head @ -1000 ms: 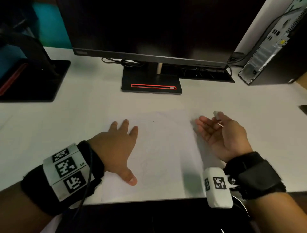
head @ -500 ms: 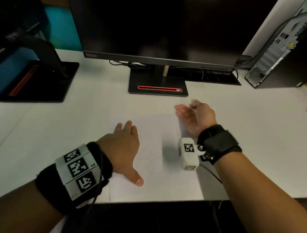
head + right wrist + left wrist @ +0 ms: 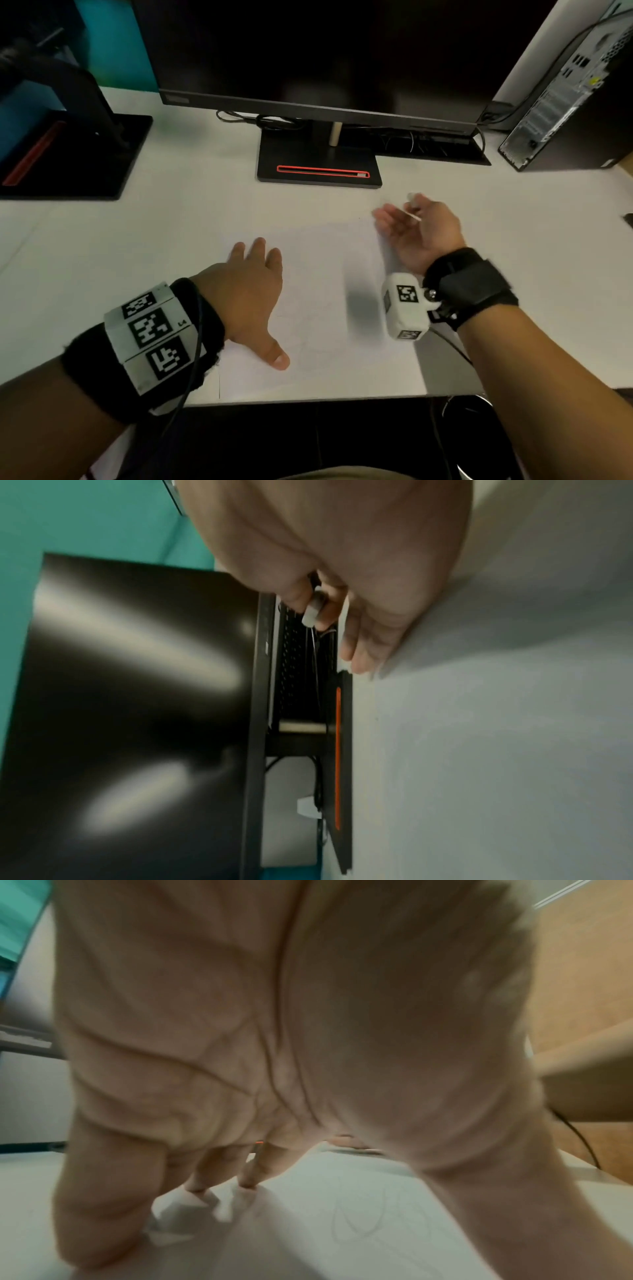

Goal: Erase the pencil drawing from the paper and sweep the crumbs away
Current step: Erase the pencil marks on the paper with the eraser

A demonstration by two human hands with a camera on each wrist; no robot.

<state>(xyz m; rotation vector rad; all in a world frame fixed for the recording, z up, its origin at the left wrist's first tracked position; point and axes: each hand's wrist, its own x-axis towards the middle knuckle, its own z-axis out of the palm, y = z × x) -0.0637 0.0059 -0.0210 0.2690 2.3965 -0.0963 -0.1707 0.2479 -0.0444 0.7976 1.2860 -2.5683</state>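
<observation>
A white sheet of paper (image 3: 325, 291) lies on the white desk (image 3: 137, 257) and carries faint pencil lines (image 3: 373, 1221). My left hand (image 3: 246, 294) lies flat on the sheet's left part, fingers straight and spread, pressing it down. My right hand (image 3: 414, 229) stands on its edge just past the sheet's far right corner. Its thumb and forefinger pinch a small white eraser (image 3: 411, 197), also seen as the eraser (image 3: 313, 610) in the right wrist view. Its other fingers are straight, with the little-finger side on the desk. I cannot make out any crumbs.
A black monitor base (image 3: 318, 164) with a red stripe stands just beyond the paper, with cables behind it. A second black stand (image 3: 68, 154) is at far left and a computer tower (image 3: 565, 102) at far right. The desk's front edge (image 3: 308, 399) runs right below the sheet.
My right hand, still holding the eraser, has slid from the sheet's right edge away from me to its far right corner. My left hand has stayed flat on the paper.
</observation>
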